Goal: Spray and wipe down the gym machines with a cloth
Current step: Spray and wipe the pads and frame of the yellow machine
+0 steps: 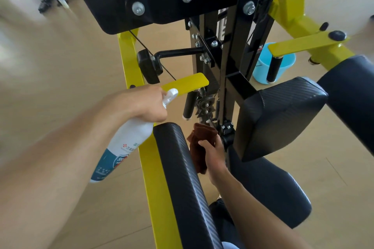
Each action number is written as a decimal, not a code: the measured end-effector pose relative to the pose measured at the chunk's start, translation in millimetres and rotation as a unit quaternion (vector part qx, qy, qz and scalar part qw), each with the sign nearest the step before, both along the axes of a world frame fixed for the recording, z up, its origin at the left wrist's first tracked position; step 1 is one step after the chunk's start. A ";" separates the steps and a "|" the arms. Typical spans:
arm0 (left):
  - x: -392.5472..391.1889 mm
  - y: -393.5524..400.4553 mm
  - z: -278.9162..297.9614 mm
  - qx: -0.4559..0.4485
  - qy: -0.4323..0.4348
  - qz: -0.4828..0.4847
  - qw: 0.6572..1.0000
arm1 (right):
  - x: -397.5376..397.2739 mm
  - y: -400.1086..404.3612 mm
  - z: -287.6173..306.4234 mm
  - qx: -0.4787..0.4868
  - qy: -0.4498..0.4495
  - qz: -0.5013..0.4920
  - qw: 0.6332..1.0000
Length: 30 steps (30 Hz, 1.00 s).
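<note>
While the left hand [141, 105] is gripping the spray bottle [123, 147] at centre left, the right hand [212, 153] is clutching the brown cloth [200, 147] low between the black pads [182, 178].

Left hand [141, 105] grips neck of white spray bottle [123, 147], nozzle aimed toward yellow lever plate [188, 84] of gym machine [226, 79]. Bottle tilted, base down-left, teal label showing. Right hand [212, 153] holds brown cloth [200, 143] bunched low in gap between two black pads, near black central post. Left pad [182, 178] long, narrow; right pad [281, 115] blocky, tilted. Yellow frame beam [159, 188] runs beside left pad. Light blue bucket [261, 70] on wood floor behind frame.
</note>
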<state>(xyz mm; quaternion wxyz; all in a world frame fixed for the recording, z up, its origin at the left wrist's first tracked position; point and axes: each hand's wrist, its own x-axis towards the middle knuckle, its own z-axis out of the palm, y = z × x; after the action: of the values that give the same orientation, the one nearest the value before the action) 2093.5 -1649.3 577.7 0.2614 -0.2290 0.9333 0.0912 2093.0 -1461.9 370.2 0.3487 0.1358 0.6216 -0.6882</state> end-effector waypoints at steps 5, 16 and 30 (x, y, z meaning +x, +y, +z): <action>4.6 2.1 -0.3 0.036 0.002 0.003 0.999 | 1.7 -0.6 3.0 -0.021 0.005 -0.013 1.000; 0.0 3.1 3.5 0.027 0.003 -0.023 0.999 | -10.8 -14.3 14.1 -0.061 0.055 -0.030 0.996; -15.2 12.1 20.1 -0.072 0.061 -0.019 0.995 | -50.7 -64.3 35.4 -0.020 0.294 -0.031 0.955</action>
<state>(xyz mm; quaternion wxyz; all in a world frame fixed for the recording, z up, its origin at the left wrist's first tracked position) 2078.4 -1637.2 597.8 0.1886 -0.2235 0.9557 0.0327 2042.3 -1526.2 405.6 0.1319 -0.0605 0.6785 -0.7202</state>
